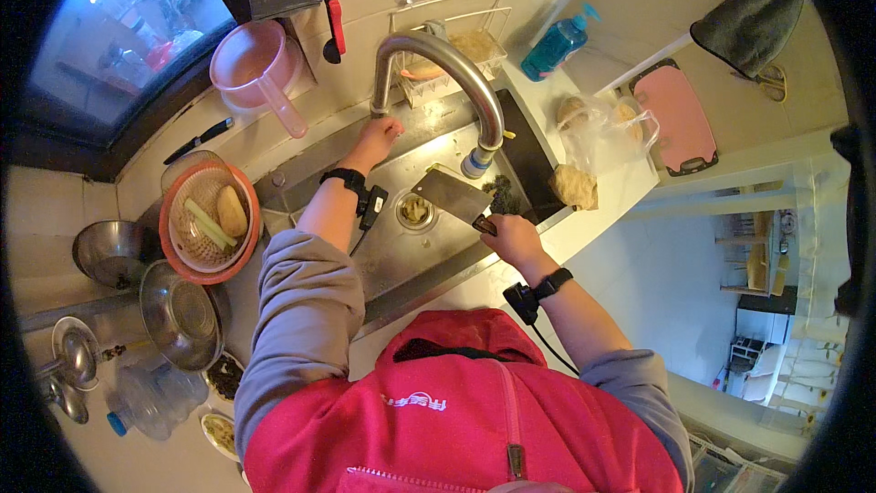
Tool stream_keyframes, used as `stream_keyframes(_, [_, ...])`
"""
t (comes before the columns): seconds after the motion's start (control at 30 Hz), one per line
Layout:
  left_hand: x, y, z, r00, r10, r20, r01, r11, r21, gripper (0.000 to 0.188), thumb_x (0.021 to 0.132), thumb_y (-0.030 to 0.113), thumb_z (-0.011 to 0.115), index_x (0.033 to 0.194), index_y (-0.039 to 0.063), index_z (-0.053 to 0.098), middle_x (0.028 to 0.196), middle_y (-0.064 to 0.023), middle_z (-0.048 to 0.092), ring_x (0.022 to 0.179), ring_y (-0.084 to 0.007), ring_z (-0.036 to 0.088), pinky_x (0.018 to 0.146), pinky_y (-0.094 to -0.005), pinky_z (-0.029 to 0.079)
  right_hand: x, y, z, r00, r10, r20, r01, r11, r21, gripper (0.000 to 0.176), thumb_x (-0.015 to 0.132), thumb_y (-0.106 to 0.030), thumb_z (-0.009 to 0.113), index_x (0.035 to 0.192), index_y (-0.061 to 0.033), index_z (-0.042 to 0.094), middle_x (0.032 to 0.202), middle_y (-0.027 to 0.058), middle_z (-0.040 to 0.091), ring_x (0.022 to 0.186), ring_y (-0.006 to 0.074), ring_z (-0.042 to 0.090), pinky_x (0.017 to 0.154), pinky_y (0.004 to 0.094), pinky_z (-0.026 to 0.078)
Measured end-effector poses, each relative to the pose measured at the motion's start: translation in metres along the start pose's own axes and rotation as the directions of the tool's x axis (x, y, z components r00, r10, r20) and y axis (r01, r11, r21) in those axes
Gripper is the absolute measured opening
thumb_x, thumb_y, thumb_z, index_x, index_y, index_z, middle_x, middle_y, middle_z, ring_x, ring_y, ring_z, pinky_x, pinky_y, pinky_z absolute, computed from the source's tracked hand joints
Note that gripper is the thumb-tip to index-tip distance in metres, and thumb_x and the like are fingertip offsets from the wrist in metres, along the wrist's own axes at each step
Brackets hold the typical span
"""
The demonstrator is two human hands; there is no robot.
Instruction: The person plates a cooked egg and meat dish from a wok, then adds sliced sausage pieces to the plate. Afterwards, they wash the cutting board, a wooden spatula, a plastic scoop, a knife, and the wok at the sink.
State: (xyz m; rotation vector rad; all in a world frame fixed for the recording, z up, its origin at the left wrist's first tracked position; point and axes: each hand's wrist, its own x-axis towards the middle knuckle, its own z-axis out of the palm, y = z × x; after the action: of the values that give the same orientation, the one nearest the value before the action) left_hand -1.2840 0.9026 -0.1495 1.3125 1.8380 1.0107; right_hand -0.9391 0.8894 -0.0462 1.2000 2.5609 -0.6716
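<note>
My right hand [514, 241] grips the dark handle of a cleaver [453, 196] over the stainless steel sink [383, 257]. Its broad blade points left, near the outlet of the gooseneck faucet [489, 106]. My left hand [375, 142] is at the faucet's base, fingers curled; whether it grasps a lever is hidden. Below the blade, the drain strainer [415, 211] holds pale scraps. A dark, mesh-like clump [503, 193] lies beside the blade, close to my right hand.
Left of the sink are a knife [198, 141], a pink dipper [250, 65] and an orange basin [164, 236] holding a colander with vegetables. On the right stand a blue pump bottle [556, 48], a plastic bag [606, 127] and a crumpled brown item [575, 186]. A pink cutting board [674, 116] leans behind.
</note>
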Motion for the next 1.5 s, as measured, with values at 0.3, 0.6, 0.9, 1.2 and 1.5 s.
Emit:
stream_keyframes(0.3, [-0.018, 0.007, -0.003, 0.979, 0.190, -0.068, -0.141, 0.883, 0.448, 0.017, 0.087, 0.016, 0.055, 0.098, 0.009, 0.067, 0.088, -0.0164, 0.066, 0.083, -0.0348, 0.062, 0.072, -0.0446, 0.049, 0.015, 0.008, -0.008, 0.998, 0.016, -0.053, -0.012, 0.997, 0.073, 0.026, 0.076, -0.029, 0.066, 0.090, -0.0074, 0.065, 0.082, 0.0173, 0.066, 0.079, 0.0343, 0.064, 0.070, 0.0444, 0.052])
stream_keyframes(0.6, [-0.025, 0.028, -0.002, 0.999, 0.034, -0.033, 0.003, 0.649, 0.761, 0.018, 0.087, 0.014, 0.050, 0.089, 0.003, 0.064, 0.088, -0.0193, 0.064, 0.083, -0.0377, 0.062, 0.072, -0.0468, 0.051, 0.009, 0.019, -0.003, 0.999, 0.002, -0.053, 0.004, 0.994, 0.113, 0.026, 0.075, -0.030, 0.067, 0.090, -0.0079, 0.065, 0.081, 0.0166, 0.065, 0.077, 0.0339, 0.064, 0.069, 0.0430, 0.051])
stream_keyframes(0.9, [-0.025, 0.041, -0.003, 0.996, 0.061, -0.061, 0.005, 0.669, 0.743, 0.021, 0.088, 0.015, 0.048, 0.085, 0.001, 0.064, 0.087, -0.0205, 0.064, 0.081, -0.0380, 0.063, 0.071, -0.0487, 0.051, 0.002, 0.029, 0.003, 0.997, 0.011, -0.071, -0.002, 0.992, 0.126, 0.024, 0.076, -0.028, 0.065, 0.086, -0.0056, 0.065, 0.079, 0.0167, 0.065, 0.076, 0.0342, 0.064, 0.069, 0.0435, 0.051])
stream_keyframes(1.2, [-0.035, 0.054, -0.005, 0.999, 0.036, 0.023, -0.041, 0.700, 0.713, 0.017, 0.086, 0.014, 0.057, 0.095, 0.003, 0.067, 0.087, -0.0188, 0.066, 0.079, -0.0361, 0.063, 0.070, -0.0439, 0.051, 0.007, 0.032, 0.021, 0.999, 0.001, -0.054, 0.004, 0.996, 0.087, 0.024, 0.075, -0.028, 0.066, 0.085, -0.0062, 0.065, 0.079, 0.0160, 0.066, 0.076, 0.0334, 0.064, 0.069, 0.0430, 0.051])
stream_keyframes(1.5, [-0.159, 0.028, -0.024, 0.951, 0.000, -0.309, 0.053, 0.985, 0.161, 0.026, 0.085, 0.015, 0.063, 0.109, 0.005, 0.065, 0.093, -0.0162, 0.068, 0.078, -0.0235, 0.067, 0.070, -0.0310, 0.051, 0.024, 0.014, 0.025, 0.988, -0.155, -0.020, 0.156, 0.987, 0.040, 0.026, 0.076, -0.032, 0.066, 0.088, -0.0086, 0.066, 0.080, 0.0153, 0.066, 0.076, 0.0335, 0.064, 0.069, 0.0433, 0.051])
